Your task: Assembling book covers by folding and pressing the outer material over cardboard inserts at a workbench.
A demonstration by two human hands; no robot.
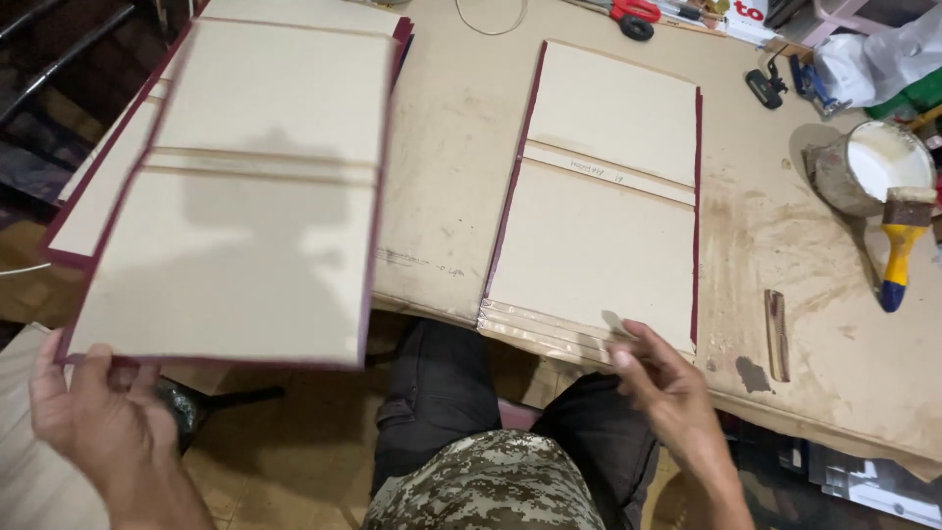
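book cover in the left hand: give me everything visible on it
The book cover is an opened case seen from the inside: two large beige greyboard panels with a narrow spine strip between them, edged by a turned-in maroon covering. It looks flat, stiff and unlined. It is lifted off the table, tilted and motion-blurred, above a stack of similar covers. The left hand grips its near edge, thumb on top; nothing else touches it.

A book cover (240, 196) stretches away beyond the left fingers (93, 368). A second cover (599, 206) lies on the counter (451, 147) beyond the right fingers (648, 344), with a glue pot (873, 167) and brush (901, 245) farther right.
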